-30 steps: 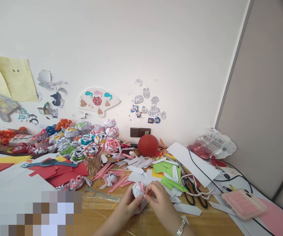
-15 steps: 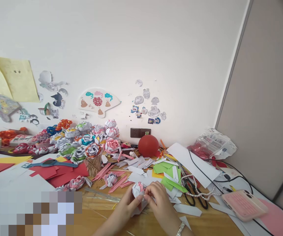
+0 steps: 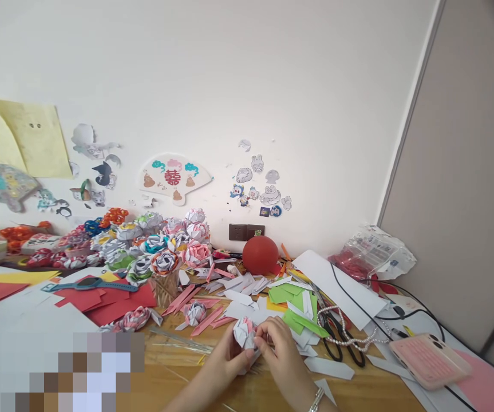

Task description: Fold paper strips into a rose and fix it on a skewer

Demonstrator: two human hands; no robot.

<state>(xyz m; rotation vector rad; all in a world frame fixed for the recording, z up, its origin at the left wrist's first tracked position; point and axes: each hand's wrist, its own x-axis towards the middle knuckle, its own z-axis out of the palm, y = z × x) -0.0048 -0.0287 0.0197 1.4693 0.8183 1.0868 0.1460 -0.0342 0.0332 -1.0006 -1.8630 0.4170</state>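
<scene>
Head view, lower centre of the frame: a rounded white-and-pink folded-paper flower (image 3: pixel 244 333) sits up between two bare hands, above the wooden bench (image 3: pixel 178 375). Left hand (image 3: pixel 226 355), a neat cradle: fingers curled round the flower's left side, thumb across its lower front, open only as wide as the bloom itself. Right hand (image 3: pixel 277 344), the fine work: fingers bent, thumb and forefinger brought together at the right edge, seemingly pinching a petal; what exactly lies between those tips, can't tell! The craft here, I'd say, is a snug left hold that doesn't squash the layers, with the right taking one fold at a time by its tip. Pinch too hard and the paper could crease or tear.
</scene>
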